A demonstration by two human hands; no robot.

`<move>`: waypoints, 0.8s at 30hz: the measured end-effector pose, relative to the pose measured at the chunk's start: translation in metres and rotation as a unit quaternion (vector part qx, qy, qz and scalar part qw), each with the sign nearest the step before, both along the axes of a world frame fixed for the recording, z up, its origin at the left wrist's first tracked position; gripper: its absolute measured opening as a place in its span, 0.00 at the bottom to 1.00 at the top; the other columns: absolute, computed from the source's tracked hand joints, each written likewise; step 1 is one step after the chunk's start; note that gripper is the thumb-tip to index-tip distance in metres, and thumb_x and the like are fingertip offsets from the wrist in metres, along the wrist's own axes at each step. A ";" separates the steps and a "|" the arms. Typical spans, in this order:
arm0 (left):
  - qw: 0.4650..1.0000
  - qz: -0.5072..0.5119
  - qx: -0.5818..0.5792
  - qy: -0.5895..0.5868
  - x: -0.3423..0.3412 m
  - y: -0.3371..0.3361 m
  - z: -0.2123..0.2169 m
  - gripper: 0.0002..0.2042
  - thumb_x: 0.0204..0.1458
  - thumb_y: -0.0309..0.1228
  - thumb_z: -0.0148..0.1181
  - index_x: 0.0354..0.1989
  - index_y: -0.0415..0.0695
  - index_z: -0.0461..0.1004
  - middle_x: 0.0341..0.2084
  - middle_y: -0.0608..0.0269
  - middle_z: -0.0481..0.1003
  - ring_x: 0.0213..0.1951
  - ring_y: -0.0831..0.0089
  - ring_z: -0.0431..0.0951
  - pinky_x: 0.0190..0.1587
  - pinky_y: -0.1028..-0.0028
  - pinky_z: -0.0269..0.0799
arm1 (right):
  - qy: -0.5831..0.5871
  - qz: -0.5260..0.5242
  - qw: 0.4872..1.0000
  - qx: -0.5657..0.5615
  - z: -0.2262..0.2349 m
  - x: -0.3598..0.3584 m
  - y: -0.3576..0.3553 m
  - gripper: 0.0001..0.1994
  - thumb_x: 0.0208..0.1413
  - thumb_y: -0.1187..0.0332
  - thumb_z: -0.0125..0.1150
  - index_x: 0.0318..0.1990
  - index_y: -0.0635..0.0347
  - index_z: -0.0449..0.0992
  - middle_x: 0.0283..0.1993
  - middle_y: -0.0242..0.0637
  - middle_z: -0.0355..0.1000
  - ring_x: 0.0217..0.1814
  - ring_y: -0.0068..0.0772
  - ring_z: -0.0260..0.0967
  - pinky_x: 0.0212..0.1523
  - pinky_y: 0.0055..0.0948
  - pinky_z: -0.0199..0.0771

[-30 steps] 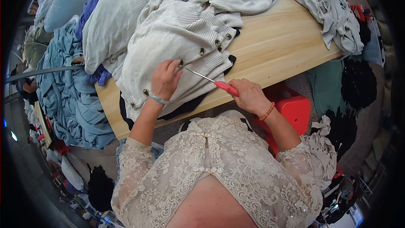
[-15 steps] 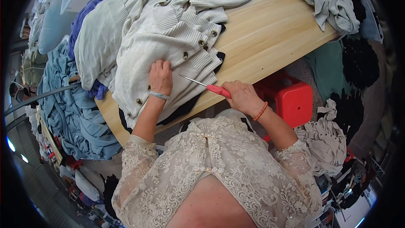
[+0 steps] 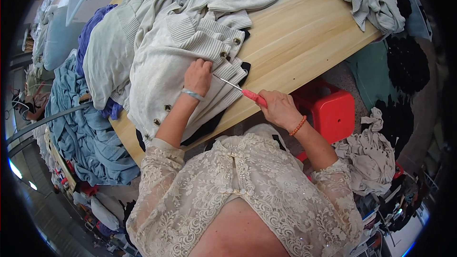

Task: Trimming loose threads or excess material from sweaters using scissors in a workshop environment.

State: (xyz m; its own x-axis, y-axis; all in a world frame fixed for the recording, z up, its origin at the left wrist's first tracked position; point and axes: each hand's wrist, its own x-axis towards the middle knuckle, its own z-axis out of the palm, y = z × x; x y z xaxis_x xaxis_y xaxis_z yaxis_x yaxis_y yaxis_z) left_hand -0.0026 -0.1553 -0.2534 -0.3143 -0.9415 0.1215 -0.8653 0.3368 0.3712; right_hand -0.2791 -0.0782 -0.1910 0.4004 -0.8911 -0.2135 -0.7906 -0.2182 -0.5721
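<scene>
Cream buttoned cardigan (image 3: 176, 66) lies flat on the wooden table (image 3: 304, 33), near edge. Left hand (image 3: 197, 77) presses its button band, fingers flat. Right hand (image 3: 278, 109) grips the red-handled tool (image 3: 240, 90) — tip now closer to the left fingers than a second ago, trimming underway.

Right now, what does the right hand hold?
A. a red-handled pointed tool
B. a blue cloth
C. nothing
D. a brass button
A: the right hand grips a red-handled tool, its metal tip aimed at the pale ribbed cardigan under the left hand.
</scene>
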 end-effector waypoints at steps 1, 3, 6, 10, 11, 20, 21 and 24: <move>0.997 -0.002 0.063 -0.045 0.000 -0.003 -0.002 0.14 0.45 0.26 0.62 0.43 0.45 0.73 0.38 0.57 0.73 0.43 0.56 0.73 0.45 0.62 0.70 | 0.018 -0.001 0.999 0.039 0.005 0.000 -0.001 0.08 0.55 0.64 0.58 0.38 0.56 0.71 0.28 0.44 0.72 0.34 0.49 0.73 0.36 0.47 0.73; 0.988 -0.008 0.126 -0.089 0.000 -0.008 -0.002 0.14 0.45 0.26 0.62 0.43 0.46 0.73 0.37 0.57 0.73 0.42 0.56 0.73 0.45 0.62 0.70 | 0.036 -0.006 0.996 0.079 0.008 -0.004 -0.001 0.08 0.55 0.64 0.57 0.38 0.56 0.71 0.28 0.44 0.72 0.34 0.50 0.73 0.36 0.47 0.73; 0.985 -0.062 0.127 -0.099 -0.007 -0.016 0.007 0.14 0.45 0.27 0.62 0.42 0.47 0.74 0.37 0.58 0.73 0.41 0.57 0.73 0.43 0.62 0.70 | 0.007 -0.020 0.996 0.085 0.004 -0.015 0.002 0.07 0.55 0.65 0.58 0.38 0.56 0.71 0.29 0.45 0.73 0.36 0.51 0.72 0.37 0.47 0.73; 0.997 -0.066 -0.036 -0.032 -0.042 -0.043 -0.001 0.10 0.46 0.26 0.58 0.39 0.45 0.74 0.33 0.55 0.72 0.39 0.58 0.75 0.39 0.62 0.72 | 0.009 -0.064 0.998 -0.001 -0.009 -0.025 -0.002 0.07 0.54 0.68 0.58 0.39 0.56 0.71 0.32 0.45 0.73 0.39 0.50 0.72 0.38 0.47 0.73; 0.995 -0.041 0.009 -0.089 -0.042 -0.049 -0.016 0.11 0.46 0.27 0.59 0.40 0.44 0.74 0.35 0.54 0.72 0.40 0.57 0.75 0.40 0.61 0.72 | 0.023 -0.069 0.997 -0.006 -0.009 -0.026 -0.004 0.07 0.54 0.68 0.58 0.39 0.56 0.71 0.33 0.44 0.73 0.39 0.50 0.72 0.38 0.47 0.73; 0.983 -0.002 0.182 0.001 -0.062 -0.054 -0.036 0.06 0.49 0.25 0.52 0.36 0.43 0.71 0.35 0.50 0.74 0.38 0.49 0.78 0.39 0.55 0.74 | 0.082 -0.045 0.992 0.088 0.002 -0.035 -0.009 0.12 0.55 0.60 0.60 0.36 0.59 0.72 0.29 0.53 0.74 0.36 0.61 0.73 0.37 0.53 0.71; 0.985 -0.002 0.174 0.007 -0.059 -0.049 -0.037 0.06 0.48 0.25 0.52 0.35 0.43 0.70 0.35 0.51 0.73 0.39 0.50 0.77 0.38 0.55 0.74 | 0.078 -0.023 0.994 0.079 0.002 -0.033 -0.013 0.12 0.55 0.60 0.60 0.36 0.59 0.72 0.29 0.53 0.74 0.36 0.61 0.73 0.37 0.53 0.71; 0.987 0.001 0.155 0.032 -0.045 -0.033 -0.042 0.05 0.46 0.26 0.56 0.32 0.45 0.72 0.35 0.53 0.72 0.39 0.52 0.75 0.40 0.57 0.72 | 0.050 -0.051 0.993 0.091 0.006 -0.025 -0.029 0.12 0.55 0.61 0.60 0.38 0.61 0.73 0.32 0.55 0.74 0.38 0.62 0.72 0.38 0.52 0.71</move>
